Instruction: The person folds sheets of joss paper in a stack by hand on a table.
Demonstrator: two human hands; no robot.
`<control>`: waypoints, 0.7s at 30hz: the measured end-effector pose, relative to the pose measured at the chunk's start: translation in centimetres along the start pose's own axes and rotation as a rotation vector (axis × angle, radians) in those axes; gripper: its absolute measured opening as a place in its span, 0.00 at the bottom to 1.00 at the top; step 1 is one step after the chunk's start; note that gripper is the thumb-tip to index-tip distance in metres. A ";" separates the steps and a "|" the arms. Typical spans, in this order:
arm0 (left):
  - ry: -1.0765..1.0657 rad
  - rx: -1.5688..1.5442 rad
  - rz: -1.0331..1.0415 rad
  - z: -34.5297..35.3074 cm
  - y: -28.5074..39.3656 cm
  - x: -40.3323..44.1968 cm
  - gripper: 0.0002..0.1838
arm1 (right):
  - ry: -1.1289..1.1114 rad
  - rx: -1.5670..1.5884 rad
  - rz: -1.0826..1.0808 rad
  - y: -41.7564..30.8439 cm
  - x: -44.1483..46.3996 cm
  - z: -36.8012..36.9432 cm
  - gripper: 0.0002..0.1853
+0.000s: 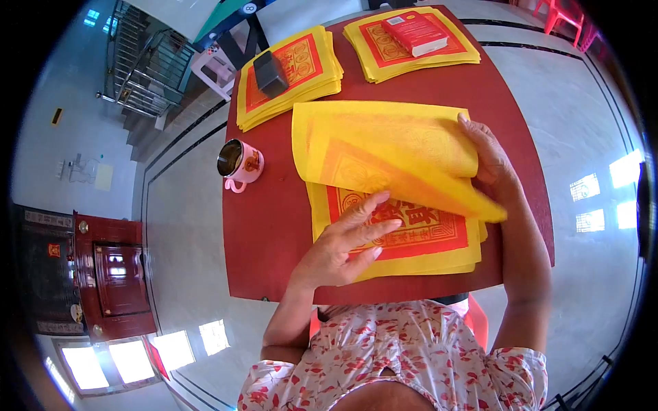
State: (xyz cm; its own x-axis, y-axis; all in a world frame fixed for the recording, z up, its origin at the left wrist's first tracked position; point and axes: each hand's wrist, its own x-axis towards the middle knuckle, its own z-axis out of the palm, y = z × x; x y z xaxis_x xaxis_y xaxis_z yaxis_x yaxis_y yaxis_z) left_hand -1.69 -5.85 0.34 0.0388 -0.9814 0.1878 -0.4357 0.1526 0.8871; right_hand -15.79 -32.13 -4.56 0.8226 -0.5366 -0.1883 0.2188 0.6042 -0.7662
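In front of me lies a stack of yellow joss paper [411, 264] printed with a red square and gold characters. Above it a yellow sheet [384, 133] is lifted and folded over, its plain back showing. My right hand [488, 154] grips this sheet at its right edge, thumb on top, the other fingers partly hidden behind the paper. Over the stack's left part is my left hand [343, 243], palm down with fingers apart. Its fingertips are close under the raised sheet; whether they touch the stack I cannot tell.
On the red table [264, 240] a pink mug [250, 166] with dark contents stands at left. Behind are two more paper stacks, one under a dark block [271, 74], the other under a red book [415, 33]. A red plastic chair [565, 20] stands far right.
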 end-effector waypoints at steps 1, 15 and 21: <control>-0.031 0.178 0.044 0.2 0.0 0.6 0.24 | -0.008 -0.025 0.034 -0.1 -0.1 0.0 0.22; 0.105 0.799 -0.054 2.1 -1.4 4.2 0.28 | 0.046 0.255 -0.027 -0.3 0.5 0.1 0.41; 0.083 0.812 -0.083 2.1 -1.5 4.1 0.28 | -0.009 0.264 -0.019 -0.3 0.0 0.0 0.38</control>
State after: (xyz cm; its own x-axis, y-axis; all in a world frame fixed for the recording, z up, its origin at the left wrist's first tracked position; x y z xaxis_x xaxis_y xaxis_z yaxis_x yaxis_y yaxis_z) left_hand -2.73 -10.39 -1.12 0.1523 -0.9691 0.1939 -0.9425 -0.0833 0.3238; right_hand -15.80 -32.30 -4.33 0.8215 -0.5445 -0.1691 0.3623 0.7275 -0.5826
